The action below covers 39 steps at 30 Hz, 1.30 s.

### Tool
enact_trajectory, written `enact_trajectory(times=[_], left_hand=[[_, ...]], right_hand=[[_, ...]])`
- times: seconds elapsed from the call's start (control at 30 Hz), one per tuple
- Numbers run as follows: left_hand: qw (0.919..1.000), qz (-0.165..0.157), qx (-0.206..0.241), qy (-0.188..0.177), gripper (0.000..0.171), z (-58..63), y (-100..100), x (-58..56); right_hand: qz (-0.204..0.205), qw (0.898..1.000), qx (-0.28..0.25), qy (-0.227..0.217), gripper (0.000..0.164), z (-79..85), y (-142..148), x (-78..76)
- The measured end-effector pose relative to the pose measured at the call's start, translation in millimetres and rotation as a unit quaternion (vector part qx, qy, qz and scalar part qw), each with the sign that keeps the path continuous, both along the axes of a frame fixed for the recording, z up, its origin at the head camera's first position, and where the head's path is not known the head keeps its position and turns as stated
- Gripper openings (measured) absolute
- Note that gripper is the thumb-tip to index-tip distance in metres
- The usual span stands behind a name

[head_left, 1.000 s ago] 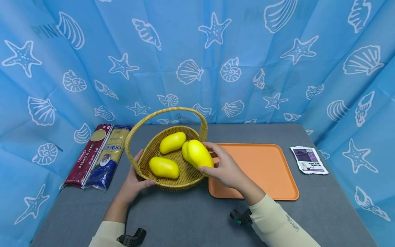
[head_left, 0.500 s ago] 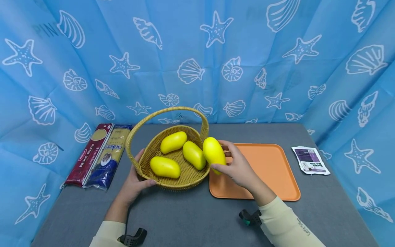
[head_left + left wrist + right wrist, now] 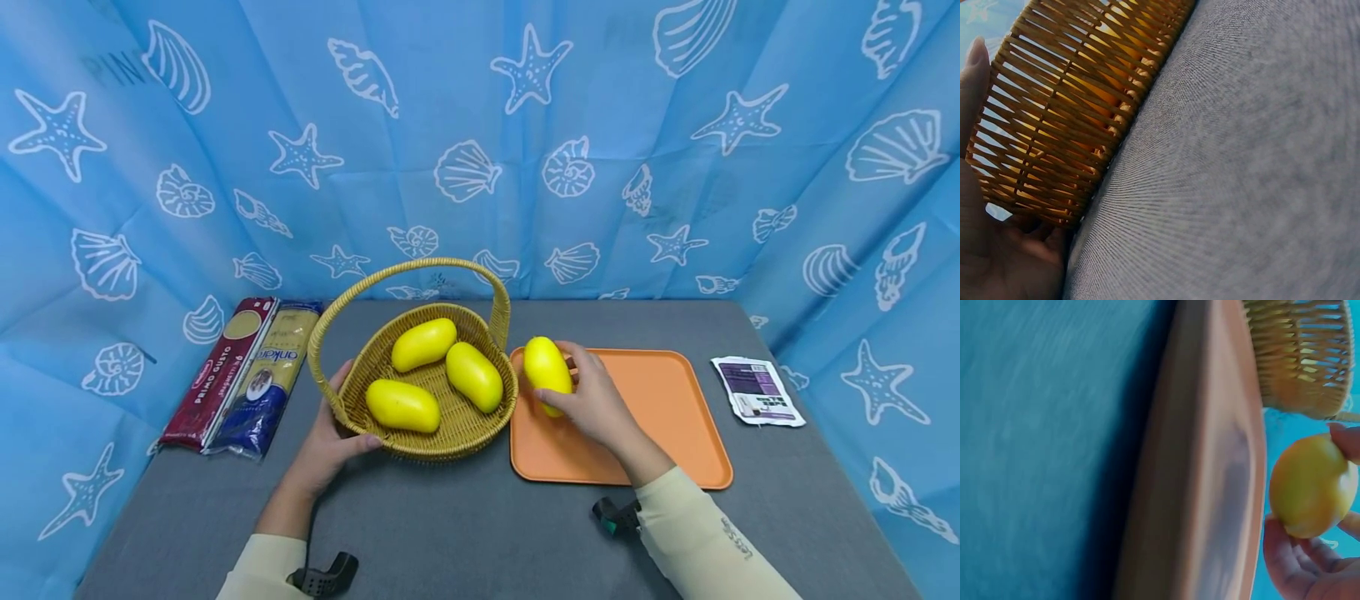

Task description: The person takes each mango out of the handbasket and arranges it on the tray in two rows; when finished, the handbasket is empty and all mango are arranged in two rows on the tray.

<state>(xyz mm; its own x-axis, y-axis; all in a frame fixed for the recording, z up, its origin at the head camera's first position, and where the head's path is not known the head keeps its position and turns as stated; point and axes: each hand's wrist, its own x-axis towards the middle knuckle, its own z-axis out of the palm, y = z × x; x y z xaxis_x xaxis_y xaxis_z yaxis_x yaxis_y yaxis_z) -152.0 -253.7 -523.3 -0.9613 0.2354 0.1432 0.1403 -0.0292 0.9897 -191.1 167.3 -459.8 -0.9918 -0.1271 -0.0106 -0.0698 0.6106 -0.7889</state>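
A wicker basket (image 3: 442, 447) with a tall arched handle stands left of centre, and several yellow mangoes lie about here. Three of them, including one mango (image 3: 403, 406) at the front, rest inside it. My left hand (image 3: 324, 446) holds the basket's left side, thumb over the rim; the left wrist view shows the woven wall (image 3: 1054, 106) close by. My right hand (image 3: 596, 400) grips another mango (image 3: 546, 371) between thumb and fingers, over the left part of an orange tray (image 3: 660, 417). In the right wrist view that mango (image 3: 1310, 487) hangs above the tray's rim.
Two spaghetti packs, one red (image 3: 217, 375) and one blue and gold (image 3: 258, 387), lie left of the basket. A white and purple packet (image 3: 757, 392) lies right of the tray. A blue shell-patterned curtain (image 3: 480, 167) hangs behind the grey table (image 3: 465, 533).
My right hand has carried its mango rightward, out from over the basket to above the tray. The left hand stays on the basket, and the mangoes inside have stayed put.
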Motion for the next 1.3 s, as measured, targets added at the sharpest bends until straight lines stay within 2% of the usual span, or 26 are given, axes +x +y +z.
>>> enact_trajectory(times=[0.23, 0.37, 0.67, 0.93, 1.3], left_hand=[[1.0000, 0.002, 0.000, -0.007, 0.113, -0.6, -0.3, -0.2], [1.0000, 0.001, 0.003, -0.006, 0.113, 0.2, 0.1, 0.3], [0.9999, -0.003, 0.011, -0.003, 0.112, 2.2, 0.7, 0.7], [1.0000, -0.005, 0.007, -0.002, 0.111, 0.3, 0.6, 0.3], [1.0000, -0.004, 0.006, -0.002, 0.113, -0.8, 0.1, -0.2]], right_hand=[[-0.027, 0.994, 0.110, -0.013, 0.080, -5.2, 2.3, -7.0], [-0.029, 0.990, 0.139, -0.016, 0.078, -5.9, 2.6, -9.4], [-0.021, 0.990, 0.140, -0.026, 0.068, 0.2, 2.9, -12.6], [-0.016, 0.991, 0.127, -0.025, 0.068, -0.9, 5.2, -17.5], [-0.013, 0.993, 0.116, -0.019, 0.068, 1.3, 9.6, -15.7]])
